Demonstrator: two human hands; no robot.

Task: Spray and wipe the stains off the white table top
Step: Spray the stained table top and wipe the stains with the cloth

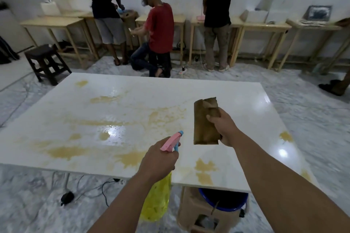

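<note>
**Sprayer aimed, cloth raised, stains not yet wiped**

The fingers [171, 154] of the left hand [158, 159], low in the centre of the frame, are wrapped tight around the neck of a yellow translucent plastic spray bottle [157, 200] with a pink trigger head and blue nozzle [173, 141]. The nozzle points up and away over the surface, while the bottle's body hangs below the near edge. Just right of it, the fingers [213, 118] of the right hand [225, 128] are clamped on a folded brown cloth [205, 123], held upright in the air above the surface and not touching it.

Beneath both hands spreads the white glossy counter [236, 96], filling the middle of the frame. Yellowish-brown stains [66, 152] are scattered across its left half, its centre and its near and right edges. A patch around the centre glistens with fine droplets, so some spray seems already laid there.

Under the near edge, at the lower centre, sits a blue-rimmed bucket [223, 201] on a brown stand.

The risks, as I judge them: the stains near the far left corner may lie beyond the spray's reach and stay dry, so the cloth would only smear them. The cloth looks well soiled already and could spread colour rather than lift it. Liquid pushed toward the edges may drip onto the floor, where cables lie at lower left.
</note>
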